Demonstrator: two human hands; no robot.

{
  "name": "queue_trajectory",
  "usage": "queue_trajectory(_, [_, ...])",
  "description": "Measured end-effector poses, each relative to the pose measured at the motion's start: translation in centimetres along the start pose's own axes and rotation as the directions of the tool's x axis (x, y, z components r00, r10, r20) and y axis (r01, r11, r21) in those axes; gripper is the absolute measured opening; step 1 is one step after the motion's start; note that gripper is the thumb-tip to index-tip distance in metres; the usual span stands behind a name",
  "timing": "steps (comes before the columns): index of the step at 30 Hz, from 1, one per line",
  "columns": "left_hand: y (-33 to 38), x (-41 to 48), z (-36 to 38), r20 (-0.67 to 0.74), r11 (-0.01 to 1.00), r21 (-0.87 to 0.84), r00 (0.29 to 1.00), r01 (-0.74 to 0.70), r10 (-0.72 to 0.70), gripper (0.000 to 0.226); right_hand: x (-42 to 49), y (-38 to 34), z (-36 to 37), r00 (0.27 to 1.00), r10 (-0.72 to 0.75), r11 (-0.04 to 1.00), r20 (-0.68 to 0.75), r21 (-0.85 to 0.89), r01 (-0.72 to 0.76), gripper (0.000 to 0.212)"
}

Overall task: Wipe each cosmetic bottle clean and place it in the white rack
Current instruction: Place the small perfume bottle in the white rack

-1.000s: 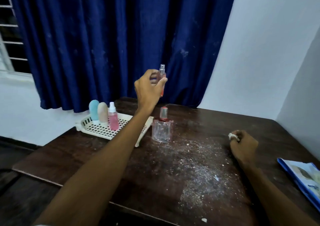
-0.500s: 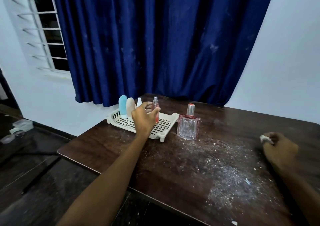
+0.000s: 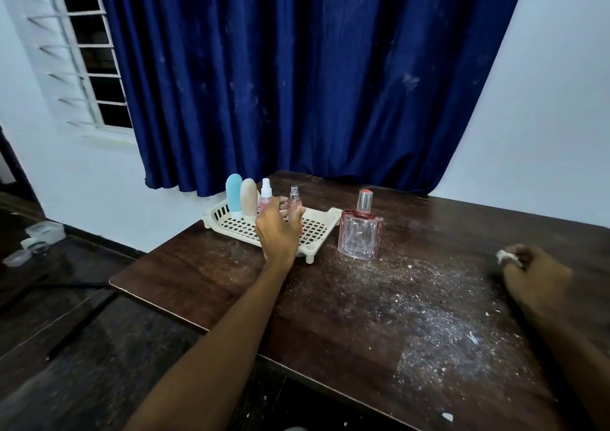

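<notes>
Well right of the white slatted plastic rack (image 3: 330,219), my right hand (image 3: 536,278) rests on the dusty dark wooden table (image 3: 198,272), fingers curled round a small white wiping wad (image 3: 505,256). My left hand (image 3: 279,232) grips the slim pink glass spray bottle (image 3: 294,204), upright over the rack's middle; I judge I'm setting it down. Next I let go gently, then fetch the square clear-pink perfume bottle (image 3: 360,237) just right of the rack. A row of three small bottles (image 3: 248,201) stands at its far left.
</notes>
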State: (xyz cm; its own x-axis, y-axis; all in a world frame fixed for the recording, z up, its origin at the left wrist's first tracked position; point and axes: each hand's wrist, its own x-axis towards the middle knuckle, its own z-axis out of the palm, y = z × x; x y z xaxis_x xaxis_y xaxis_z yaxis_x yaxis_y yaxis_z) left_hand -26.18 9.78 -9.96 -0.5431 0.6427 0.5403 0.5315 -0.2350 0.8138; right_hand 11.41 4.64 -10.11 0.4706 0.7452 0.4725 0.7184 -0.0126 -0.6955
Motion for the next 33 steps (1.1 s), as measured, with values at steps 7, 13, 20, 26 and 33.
queue_trajectory(7, [-0.41,0.01,-0.02,0.011,1.0,-0.03,1.0,0.006,-0.005,0.039,-0.02,0.2,0.1,1.0,-0.001,1.0,-0.003,0.011,0.001,0.009])
queue_trajectory(13, [-0.18,-0.11,-0.04,0.013,0.999,-0.044,1.0,0.006,-0.006,0.045,-0.19,-0.15,-0.21,1.0,-0.001,1.0,-0.004,0.017,0.001,0.008])
queue_trajectory(20, [-0.83,0.1,0.17,0.032,1.0,-0.015,0.999,0.016,-0.015,0.034,-0.32,-0.33,-0.5,1.0,-0.001,1.0,0.014,0.007,0.001,0.01])
queue_trajectory(26, [-0.73,0.14,-0.17,-0.044,0.999,-0.015,0.998,0.036,-0.036,0.031,-0.43,-0.54,-0.55,1.0,-0.006,1.0,0.006,0.019,0.005,0.009])
queue_trajectory(33, [-0.67,0.06,-0.4,-0.068,0.999,0.03,0.997,0.034,-0.032,0.032,-0.31,-0.2,-0.38,1.0,-0.028,1.0,-0.006,0.002,0.028,0.009])
